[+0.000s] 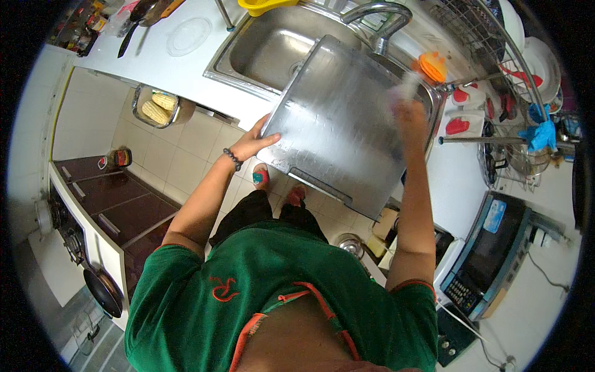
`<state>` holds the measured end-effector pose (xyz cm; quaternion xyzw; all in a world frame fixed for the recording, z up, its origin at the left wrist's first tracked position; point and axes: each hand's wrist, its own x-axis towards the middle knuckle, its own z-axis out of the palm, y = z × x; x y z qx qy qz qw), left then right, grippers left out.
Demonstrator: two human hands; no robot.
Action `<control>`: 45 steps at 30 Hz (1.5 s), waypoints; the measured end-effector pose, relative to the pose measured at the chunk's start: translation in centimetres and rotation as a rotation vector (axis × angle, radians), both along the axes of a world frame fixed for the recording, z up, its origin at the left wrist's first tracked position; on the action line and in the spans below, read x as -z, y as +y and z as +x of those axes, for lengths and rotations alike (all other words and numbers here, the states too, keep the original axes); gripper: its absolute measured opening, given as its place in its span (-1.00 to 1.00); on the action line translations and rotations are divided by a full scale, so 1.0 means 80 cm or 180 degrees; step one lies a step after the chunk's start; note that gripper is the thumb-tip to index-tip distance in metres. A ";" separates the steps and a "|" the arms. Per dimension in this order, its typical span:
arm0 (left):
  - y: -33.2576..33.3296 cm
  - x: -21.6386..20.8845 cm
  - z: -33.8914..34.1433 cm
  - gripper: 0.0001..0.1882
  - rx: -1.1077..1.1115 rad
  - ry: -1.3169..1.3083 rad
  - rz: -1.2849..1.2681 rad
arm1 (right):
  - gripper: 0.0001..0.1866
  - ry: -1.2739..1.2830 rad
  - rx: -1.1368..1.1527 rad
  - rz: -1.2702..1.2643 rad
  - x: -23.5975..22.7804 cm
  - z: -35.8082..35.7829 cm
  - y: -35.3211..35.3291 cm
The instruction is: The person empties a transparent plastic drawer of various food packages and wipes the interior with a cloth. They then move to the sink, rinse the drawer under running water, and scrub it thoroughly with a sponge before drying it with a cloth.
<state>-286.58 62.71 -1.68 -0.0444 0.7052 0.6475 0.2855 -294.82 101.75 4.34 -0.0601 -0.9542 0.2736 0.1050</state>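
A large flat metal panel (pixel 341 118), wet and streaked, lies tilted over the right part of the steel sink (pixel 257 46). A dark slot-like strip runs along its near edge. My left hand (pixel 255 139) is closed on the panel's left edge, with the thumb on top. Over the panel's right side, my right hand (pixel 410 118) is smeared by motion and seems closed round a blurred whitish, handle-like thing (pixel 407 87). Just beyond it shows an orange object (pixel 432 67); I cannot tell whether the two are joined.
The faucet (pixel 383 28) arches over the panel's far edge. A dish rack (pixel 527 74) with plates stands at the right, a microwave (pixel 489 248) nearer. Left of the sink lies a clear lid (pixel 188 36). Corn cobs (pixel 156 110) sit in a bin below the counter.
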 end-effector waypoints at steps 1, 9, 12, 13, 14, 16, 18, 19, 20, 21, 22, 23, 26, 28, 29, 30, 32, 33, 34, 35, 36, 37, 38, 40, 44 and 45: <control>0.006 0.001 -0.006 -0.10 0.0036 0.0032 0.0066 | -0.52 0.0102 -0.0448 0.0338 0.018 0.002 -0.011; -0.002 0.006 -0.005 -0.15 -0.0148 0.0258 0.0387 | -0.48 0.0762 -0.2441 0.1816 0.008 -0.020 -0.083; 0.001 -0.001 -0.010 -0.13 -0.0234 0.0028 0.0511 | -0.55 0.0571 -0.0957 0.1546 0.038 -0.079 -0.095; 0.002 0.002 -0.009 -0.14 -0.0261 0.0014 0.0573 | -0.57 0.0603 -0.0820 0.1379 0.049 -0.077 -0.107; 0.002 0.007 -0.007 -0.15 -0.0327 0.0025 0.0628 | -0.58 0.0653 -0.0718 0.1179 0.058 -0.075 -0.128; 0.001 0.007 -0.005 -0.17 -0.0477 -0.0091 0.0749 | -0.60 0.0226 -0.1496 0.1064 0.033 -0.005 -0.237; -0.005 0.012 0.005 -0.18 -0.0513 0.0174 0.0628 | -0.62 0.0090 -0.2267 0.0711 0.003 0.085 -0.267; -0.004 0.015 0.003 -0.18 -0.0513 0.0335 0.0580 | -0.63 0.0700 -0.2708 0.0242 0.009 0.104 -0.259; -0.004 0.020 0.005 -0.19 -0.0585 0.0158 0.0820 | -0.62 0.0481 -0.3004 0.0233 0.008 0.088 -0.230; -0.003 0.020 0.006 -0.19 -0.0523 0.0121 0.0805 | -0.61 0.0231 -0.3280 0.0202 0.008 0.066 -0.192; -0.005 0.018 0.006 -0.19 -0.0493 0.0081 0.0757 | -0.66 -0.0332 -0.2395 0.1109 -0.013 0.040 -0.177; -0.005 0.014 0.003 -0.19 -0.0474 0.0069 0.0725 | -0.70 -0.0852 -0.1468 0.2001 -0.035 0.012 -0.173; 0.001 0.008 0.002 -0.21 -0.0451 0.0152 0.0714 | -0.64 0.0118 -0.1147 0.1101 0.032 -0.002 -0.177; 0.001 0.008 0.000 -0.22 -0.0482 0.0206 0.0730 | -0.60 0.0775 -0.0943 0.0484 0.068 -0.002 -0.190; -0.004 0.014 0.002 -0.23 -0.0533 0.0207 0.0736 | -0.58 0.0395 -0.1513 0.1477 0.029 0.038 -0.249; -0.004 0.015 0.003 -0.23 -0.0537 0.0225 0.0775 | -0.56 0.0545 -0.2049 0.1129 0.026 0.080 -0.270; -0.008 0.017 0.003 -0.24 -0.0465 0.0179 0.0648 | -0.56 0.0279 -0.2523 0.0708 0.033 0.120 -0.239; -0.010 0.018 0.005 -0.24 -0.0425 0.0145 0.0594 | -0.57 0.0131 -0.2751 0.0499 0.035 0.128 -0.213; -0.009 0.018 0.007 -0.24 -0.0397 0.0142 0.0570 | -0.57 -0.0032 -0.2314 0.1323 0.032 0.115 -0.176; -0.008 0.016 0.007 -0.24 -0.0394 0.0164 0.0549 | -0.58 -0.0166 -0.1867 0.2143 0.027 0.089 -0.138; -0.008 0.014 0.004 -0.24 -0.0391 0.0199 0.0516 | -0.58 0.0397 -0.1209 0.2003 0.014 0.064 -0.113; -0.006 0.012 0.005 -0.24 -0.0406 0.0163 0.0485 | -0.58 0.0917 -0.0532 0.1824 0.007 0.048 -0.102; -0.003 0.010 0.005 -0.24 -0.0386 0.0122 0.0471 | -0.58 0.0891 -0.0443 0.1732 0.024 0.044 -0.108; 0.000 0.011 0.002 -0.24 -0.0440 0.0066 0.0531 | -0.58 0.0905 -0.0334 0.1522 0.073 0.035 -0.158; -0.006 0.013 0.008 -0.24 -0.0489 0.0041 0.0722 | -0.64 0.0527 -0.2395 0.0424 0.007 0.144 -0.268; -0.006 0.011 0.006 -0.24 -0.0496 0.0082 0.0762 | -0.59 -0.0262 -0.2260 0.0487 -0.005 0.122 -0.251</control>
